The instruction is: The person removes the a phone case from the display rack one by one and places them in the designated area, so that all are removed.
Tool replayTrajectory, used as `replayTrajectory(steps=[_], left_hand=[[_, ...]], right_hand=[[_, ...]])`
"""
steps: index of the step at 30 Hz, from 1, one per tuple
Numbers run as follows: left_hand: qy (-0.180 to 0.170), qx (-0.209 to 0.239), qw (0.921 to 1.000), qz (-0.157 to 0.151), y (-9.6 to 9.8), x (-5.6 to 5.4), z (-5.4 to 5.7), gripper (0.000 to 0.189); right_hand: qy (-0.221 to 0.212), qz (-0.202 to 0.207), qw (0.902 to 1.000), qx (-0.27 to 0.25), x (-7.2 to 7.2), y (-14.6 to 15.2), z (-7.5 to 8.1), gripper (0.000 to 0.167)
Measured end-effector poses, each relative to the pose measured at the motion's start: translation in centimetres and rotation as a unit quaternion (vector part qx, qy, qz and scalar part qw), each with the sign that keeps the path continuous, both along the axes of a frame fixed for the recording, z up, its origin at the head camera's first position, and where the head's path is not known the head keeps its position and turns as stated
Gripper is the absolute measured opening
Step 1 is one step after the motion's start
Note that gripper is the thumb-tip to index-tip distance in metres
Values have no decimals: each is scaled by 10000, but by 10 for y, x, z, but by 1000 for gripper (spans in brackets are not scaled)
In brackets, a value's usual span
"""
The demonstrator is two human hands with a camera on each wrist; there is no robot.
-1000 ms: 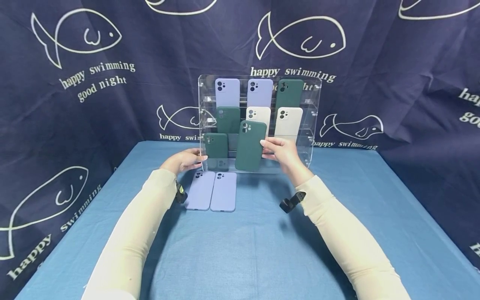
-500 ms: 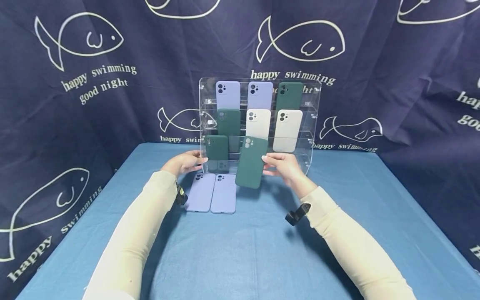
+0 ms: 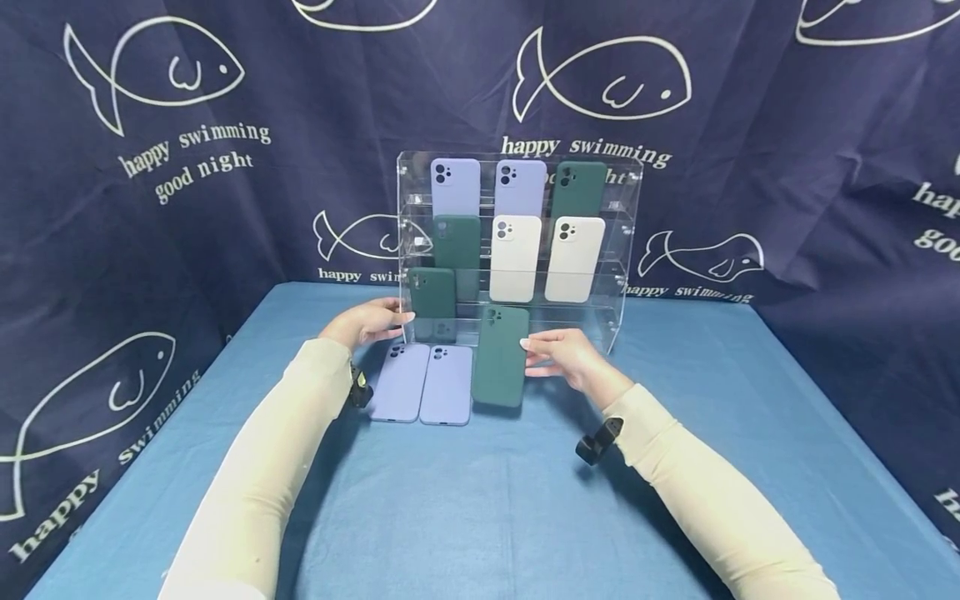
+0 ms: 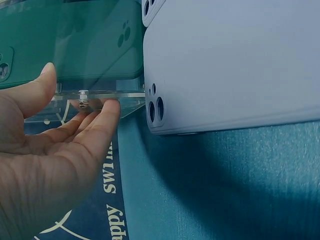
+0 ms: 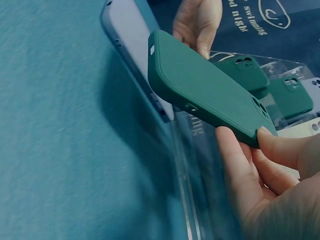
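Note:
My right hand (image 3: 566,358) pinches a green phone case (image 3: 500,357) by its side edge, thumb in front and fingers behind. The case is in front of the clear acrylic display rack (image 3: 577,318), beside two lavender phone cases (image 3: 447,385) on the table. In the right wrist view, the held green case (image 5: 200,85) slants over the cloth near the rack's lower edge. My left hand (image 3: 369,322) grips the rack's left side panel. The left wrist view shows its thumb (image 4: 42,82) on one side of the panel and its fingers on the other.
Lavender cases (image 3: 520,185), green cases (image 3: 433,293) and white cases (image 3: 574,258) stand in the tiered rack. A blue cloth (image 3: 480,508) covers the table, and a navy fish-print curtain (image 3: 420,100) hangs behind.
My right hand has brought the green case down and toward me from the front of the rack, uncovering the middle white case. The left hand stays at the rack's left side.

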State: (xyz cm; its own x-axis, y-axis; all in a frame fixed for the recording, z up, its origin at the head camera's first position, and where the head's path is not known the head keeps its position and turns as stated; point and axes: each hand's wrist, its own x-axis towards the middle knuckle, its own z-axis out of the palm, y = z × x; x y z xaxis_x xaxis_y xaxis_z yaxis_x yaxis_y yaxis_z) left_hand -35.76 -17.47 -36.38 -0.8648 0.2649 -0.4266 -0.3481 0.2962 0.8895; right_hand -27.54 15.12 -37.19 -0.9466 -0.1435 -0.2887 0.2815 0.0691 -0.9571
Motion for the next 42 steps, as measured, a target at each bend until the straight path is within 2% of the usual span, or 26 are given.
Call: replayTrajectory(steps=[7, 17, 30, 42], left_hand=[[33, -57, 10000, -36, -2, 0, 1, 74], [8, 73, 10000, -20, 0, -1, -3, 72], [89, 13, 10000, 12, 1, 2, 0, 73], [51, 13, 10000, 35, 1, -1, -2, 70]], right_hand=[[-216, 200, 9996, -19, 0, -1, -13, 43], [-382, 216, 9988, 215, 0, -6, -26, 33], [-545, 19, 9971, 533, -6, -16, -31, 25], [-556, -60, 9960, 694, -6, -19, -31, 24]])
